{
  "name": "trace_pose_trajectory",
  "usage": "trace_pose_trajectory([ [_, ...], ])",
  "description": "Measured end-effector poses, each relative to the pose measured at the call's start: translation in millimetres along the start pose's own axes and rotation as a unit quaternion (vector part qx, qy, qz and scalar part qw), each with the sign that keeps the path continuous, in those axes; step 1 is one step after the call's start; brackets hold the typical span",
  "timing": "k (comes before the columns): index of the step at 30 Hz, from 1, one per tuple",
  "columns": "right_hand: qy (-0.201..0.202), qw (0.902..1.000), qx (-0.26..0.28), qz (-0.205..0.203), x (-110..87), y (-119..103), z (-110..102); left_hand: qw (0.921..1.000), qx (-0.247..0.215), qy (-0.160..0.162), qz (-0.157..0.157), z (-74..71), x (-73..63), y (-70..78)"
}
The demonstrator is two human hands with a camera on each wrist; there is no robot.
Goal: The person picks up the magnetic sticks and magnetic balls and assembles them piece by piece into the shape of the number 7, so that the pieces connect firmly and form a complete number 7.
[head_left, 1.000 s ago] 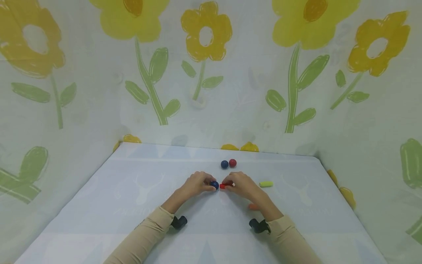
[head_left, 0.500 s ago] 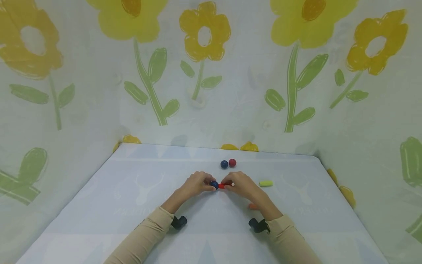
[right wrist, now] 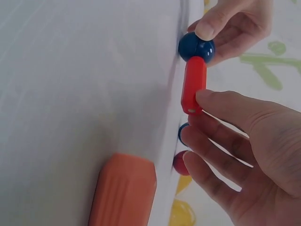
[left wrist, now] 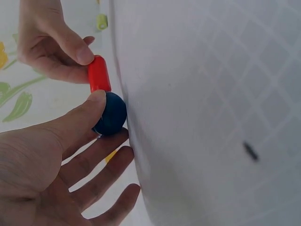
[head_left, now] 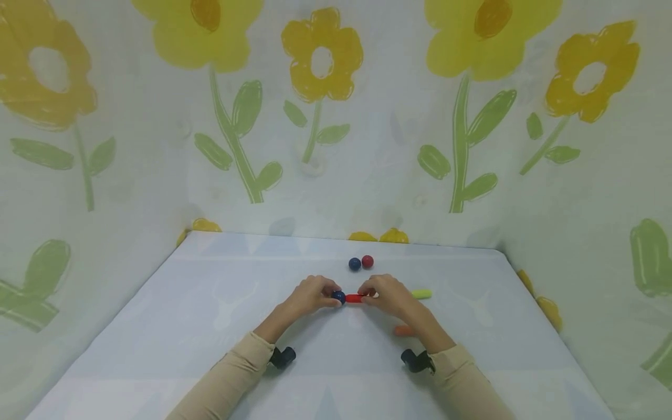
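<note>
A dark blue ball [head_left: 339, 297] is pinched between the thumb and fingers of my left hand [head_left: 312, 294] over the middle of the table. Against its right side sits one end of a short red rod [head_left: 354, 298], in line with the ball. My right hand [head_left: 387, 296] holds this rod near its other end, thumb on the near side in the right wrist view. There the red rod [right wrist: 194, 80] shows bevelled edges and meets the blue ball [right wrist: 196, 48] end-on. The last fingers of both hands spread loosely.
Behind the hands, a second blue ball [head_left: 354, 264] and a red ball [head_left: 367, 261] lie side by side. A yellow-green rod [head_left: 422, 294] lies beyond my right hand, and an orange rod [head_left: 404, 331] lies by my right wrist. Flowered cloth walls [head_left: 367, 192] border the table.
My right hand has shifted slightly right along the red rod, so more of it shows between the hands. The gap seen earlier between rod and ball has closed. The left hand keeps its grip.
</note>
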State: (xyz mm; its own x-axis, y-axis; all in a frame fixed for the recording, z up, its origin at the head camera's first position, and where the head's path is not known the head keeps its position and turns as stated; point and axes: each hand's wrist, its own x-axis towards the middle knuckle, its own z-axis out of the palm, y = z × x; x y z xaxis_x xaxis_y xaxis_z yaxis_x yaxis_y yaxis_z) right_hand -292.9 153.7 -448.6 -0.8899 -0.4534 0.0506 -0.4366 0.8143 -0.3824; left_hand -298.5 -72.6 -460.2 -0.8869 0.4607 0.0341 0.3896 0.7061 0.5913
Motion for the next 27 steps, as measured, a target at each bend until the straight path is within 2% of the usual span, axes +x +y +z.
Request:
trace_pose_trajectory([
  [5, 0.004, 1.0, -0.005, 0.002, -4.3, 4, -3, 1.0, -0.006, -0.002, 0.0, -0.1, -1.4, 0.0],
  [9, 0.001, 0.9998, -0.009, 0.019, -5.3, 8, -9, 1.0, -0.004, -0.004, -0.002, -0.1, -0.6, -0.7],
  [19, -0.021, 0.9974, -0.019, 0.066, -0.5, 18, -19, 1.0, -0.002, -0.006, -0.007, 0.4, 0.2, -1.6],
  [27, -0.018, 0.9966, -0.01, 0.08, 6.9, 30, -20, 0.9999, -0.007, -0.006, -0.007, 0.1, 0.8, -2.8],
])
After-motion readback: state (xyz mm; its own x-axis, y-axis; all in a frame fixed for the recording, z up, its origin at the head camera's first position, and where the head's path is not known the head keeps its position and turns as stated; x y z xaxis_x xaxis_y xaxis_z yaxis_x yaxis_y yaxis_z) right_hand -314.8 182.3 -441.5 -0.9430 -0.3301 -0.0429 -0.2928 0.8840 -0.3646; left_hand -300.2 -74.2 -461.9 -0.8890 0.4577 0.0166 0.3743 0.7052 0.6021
